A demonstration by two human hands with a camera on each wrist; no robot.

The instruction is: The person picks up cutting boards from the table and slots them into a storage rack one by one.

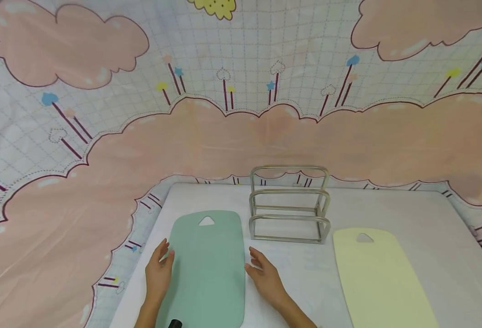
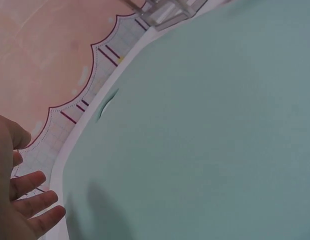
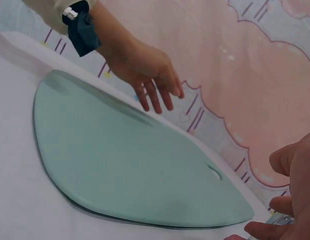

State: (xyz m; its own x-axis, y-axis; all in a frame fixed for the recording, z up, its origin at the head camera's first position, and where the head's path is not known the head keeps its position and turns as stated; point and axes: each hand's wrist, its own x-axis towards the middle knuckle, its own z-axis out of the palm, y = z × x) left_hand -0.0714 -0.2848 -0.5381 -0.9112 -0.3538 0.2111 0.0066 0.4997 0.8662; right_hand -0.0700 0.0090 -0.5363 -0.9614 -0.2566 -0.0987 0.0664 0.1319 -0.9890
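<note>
A green cutting board with a triangular hole near its far end lies flat on the white table. My left hand hovers at the board's left edge, fingers loosely bent and holding nothing. Beside the right edge is my right hand, its fingers relaxed and nothing in its grasp. In the left wrist view the left fingers are spread near the board's rim. The right wrist view shows both hands apart from the board's top face.
A metal rack with several upright loops stands behind the right hand. To the right lies a yellow cutting board. A small black object shows at the bottom edge. Cloud-patterned cloth hangs behind the white table.
</note>
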